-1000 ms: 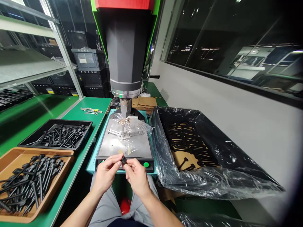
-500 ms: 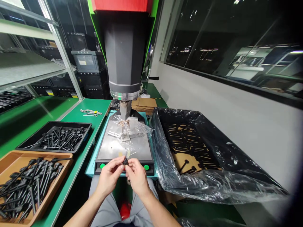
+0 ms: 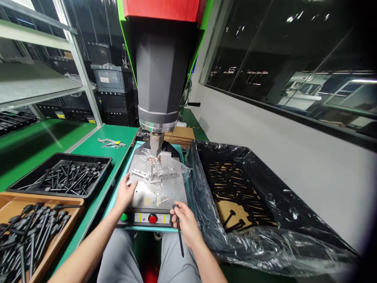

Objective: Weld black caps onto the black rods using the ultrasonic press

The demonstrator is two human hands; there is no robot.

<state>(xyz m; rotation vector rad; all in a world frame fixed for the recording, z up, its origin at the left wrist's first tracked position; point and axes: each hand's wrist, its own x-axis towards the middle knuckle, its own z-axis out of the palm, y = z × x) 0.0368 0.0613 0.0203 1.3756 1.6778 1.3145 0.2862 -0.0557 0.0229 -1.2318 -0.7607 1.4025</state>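
My right hand (image 3: 188, 224) pinches a long black rod-shaped part with a thicker head (image 3: 180, 239) near its upper end, and the thin shaft hangs down above my thigh. Empty, with fingers apart, my left hand (image 3: 126, 192) hovers over the left side of the machine's metal base plate (image 3: 167, 192). Beyond both hands, the machine's pressing head (image 3: 156, 143) stands above a small metal fixture (image 3: 155, 173). Clear plastic film (image 3: 178, 167) lies around that fixture.
Left, an orange tray (image 3: 72, 206) and a black tray (image 3: 101, 177) hold many similar black parts. Pliers (image 3: 110, 142) lie on the green table. Right, a plastic-lined box (image 3: 265, 184) contains more parts on cardboard. A red button (image 3: 152, 218) sits at the machine's front.
My hands have moved apart from around the part's head. The left let go and went up-left; the right moved right, keeping the part.
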